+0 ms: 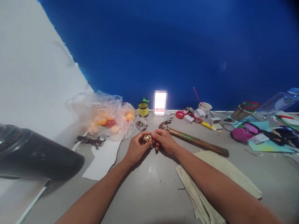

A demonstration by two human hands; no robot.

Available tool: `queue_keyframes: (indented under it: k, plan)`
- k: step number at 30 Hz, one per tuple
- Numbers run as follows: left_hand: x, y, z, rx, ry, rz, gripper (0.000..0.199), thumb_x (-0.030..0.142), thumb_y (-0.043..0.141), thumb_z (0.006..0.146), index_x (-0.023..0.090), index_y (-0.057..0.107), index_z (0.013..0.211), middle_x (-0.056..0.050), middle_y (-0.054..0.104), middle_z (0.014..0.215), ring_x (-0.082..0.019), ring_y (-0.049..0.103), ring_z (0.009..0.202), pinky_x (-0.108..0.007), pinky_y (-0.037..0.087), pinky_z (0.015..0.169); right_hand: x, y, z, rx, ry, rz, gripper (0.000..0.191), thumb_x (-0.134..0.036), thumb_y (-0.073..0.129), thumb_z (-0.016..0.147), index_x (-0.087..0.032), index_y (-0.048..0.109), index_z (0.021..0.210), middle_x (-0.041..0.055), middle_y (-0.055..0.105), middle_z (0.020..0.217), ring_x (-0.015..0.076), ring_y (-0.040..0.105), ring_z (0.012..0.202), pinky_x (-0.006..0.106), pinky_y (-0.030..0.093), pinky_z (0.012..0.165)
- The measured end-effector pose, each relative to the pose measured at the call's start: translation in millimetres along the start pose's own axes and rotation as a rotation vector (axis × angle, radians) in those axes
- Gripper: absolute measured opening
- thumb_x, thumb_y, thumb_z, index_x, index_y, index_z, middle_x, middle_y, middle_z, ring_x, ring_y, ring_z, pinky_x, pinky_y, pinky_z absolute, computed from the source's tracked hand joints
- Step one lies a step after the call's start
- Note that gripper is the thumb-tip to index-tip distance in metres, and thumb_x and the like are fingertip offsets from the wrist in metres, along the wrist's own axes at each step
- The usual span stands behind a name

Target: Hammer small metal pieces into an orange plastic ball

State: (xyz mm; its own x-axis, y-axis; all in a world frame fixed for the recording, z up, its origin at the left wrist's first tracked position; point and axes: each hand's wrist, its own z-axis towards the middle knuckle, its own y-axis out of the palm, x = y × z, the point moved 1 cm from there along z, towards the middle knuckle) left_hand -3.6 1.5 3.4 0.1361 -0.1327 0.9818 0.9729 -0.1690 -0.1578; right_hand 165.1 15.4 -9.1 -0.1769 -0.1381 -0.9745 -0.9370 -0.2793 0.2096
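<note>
A small round yellow object with shiny silver studs point(147, 138) sits in the curled fingers of my left hand point(138, 147), just above the table. My right hand point(165, 141) is closed, its thumb and fingertips pinched together at the object's right side. Whatever those fingertips grip is too small or too hidden to make out. Just beyond my left hand lies a small tray of shiny metal bits point(141, 125). A claw hammer with a worn wooden handle point(196, 140) rests behind and right of my right hand.
A folded cloth point(217, 168) lies beneath my right forearm. Left are a dark cylinder point(39, 154), glasses point(91, 141), white paper point(102, 158) and a plastic bag of orange things point(105, 116). Behind stand a yellow pot point(143, 109) and a white cup point(205, 107).
</note>
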Motion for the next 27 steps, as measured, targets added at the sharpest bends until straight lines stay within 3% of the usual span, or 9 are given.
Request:
queue_keyframes:
  k: [4, 8, 12, 14, 16, 21, 27]
  plan:
    - [4.0, -0.8, -0.4, -0.049, -0.051, -0.106, 0.041, 0.031, 0.079, 0.074, 0.018, 0.072, 0.112, -0.003, 0.074, 0.086, -0.016, 0.066, 0.073, -0.029, 0.053, 0.067, 2.2, -1.1, 0.7, -0.026, -0.003, 0.014, 0.059, -0.075, 0.079, 0.074, -0.02, 0.06, 0.078, -0.004, 0.061, 0.062, 0.0078, 0.05, 0.041, 0.022, 0.047, 0.038]
    - [7.3, -0.8, 0.0, -0.009, -0.113, -0.206, 0.026, 0.037, 0.073, 0.078, 0.018, 0.073, 0.096, -0.001, 0.069, 0.075, -0.012, 0.056, 0.061, -0.026, 0.045, 0.058, -2.8, -1.9, -1.2, 0.009, -0.023, -0.197, 0.052, -0.072, 0.069, 0.084, -0.021, 0.059, 0.075, -0.0021, 0.061, 0.062, 0.0106, 0.051, 0.043, 0.024, 0.042, 0.042]
    - [7.0, -1.2, 1.3, 0.041, -0.166, -0.259, 0.025, 0.034, 0.071, 0.073, 0.017, 0.073, 0.092, -0.006, 0.076, 0.09, -0.009, 0.05, 0.057, -0.025, 0.041, 0.055, -25.8, -16.8, -4.7, 0.306, -0.243, -0.768, 0.034, -0.046, 0.061, 0.097, -0.021, 0.061, 0.074, 0.0039, 0.069, 0.074, 0.017, 0.062, 0.068, 0.028, 0.045, 0.066]
    - [6.0, -2.4, 1.7, 0.055, -0.173, -0.279, 0.029, 0.037, 0.071, 0.075, 0.018, 0.073, 0.096, -0.008, 0.077, 0.098, -0.01, 0.053, 0.059, -0.025, 0.043, 0.056, -38.4, -27.5, -6.3, 0.44, -0.236, -1.071, 0.026, -0.038, 0.058, 0.099, -0.021, 0.066, 0.082, 0.0069, 0.074, 0.087, 0.0204, 0.066, 0.081, 0.03, 0.044, 0.073]
    - [4.8, -4.2, 2.0, 0.055, -0.16, -0.289, 0.033, 0.041, 0.071, 0.077, 0.018, 0.072, 0.101, -0.007, 0.075, 0.097, -0.01, 0.056, 0.061, -0.025, 0.043, 0.057, -47.3, -37.5, -7.0, 0.493, -0.138, -1.283, 0.022, -0.039, 0.059, 0.1, -0.021, 0.07, 0.093, 0.0097, 0.076, 0.101, 0.0233, 0.068, 0.091, 0.031, 0.043, 0.075]
    - [2.3, -7.2, 3.3, 0.071, -0.094, -0.116, 0.042, 0.033, 0.073, 0.073, 0.021, 0.068, 0.113, 0.003, 0.062, 0.078, -0.011, 0.056, 0.063, -0.023, 0.045, 0.058, -51.5, -52.9, -6.3, 0.397, 0.052, -1.587, 0.037, -0.051, 0.069, 0.095, -0.016, 0.074, 0.106, 0.0167, 0.073, 0.113, 0.0319, 0.067, 0.109, 0.035, 0.046, 0.081]
    - [-2.7, -7.2, 5.2, 0.143, -0.032, -0.023, 0.047, 0.031, 0.072, 0.072, 0.02, 0.066, 0.117, -0.001, 0.069, 0.091, -0.013, 0.063, 0.07, -0.025, 0.051, 0.062, -47.9, -55.7, -4.9, 0.297, 0.122, -1.631, 0.035, -0.042, 0.069, 0.097, -0.014, 0.072, 0.118, 0.019, 0.071, 0.119, 0.0325, 0.067, 0.115, 0.036, 0.049, 0.085]
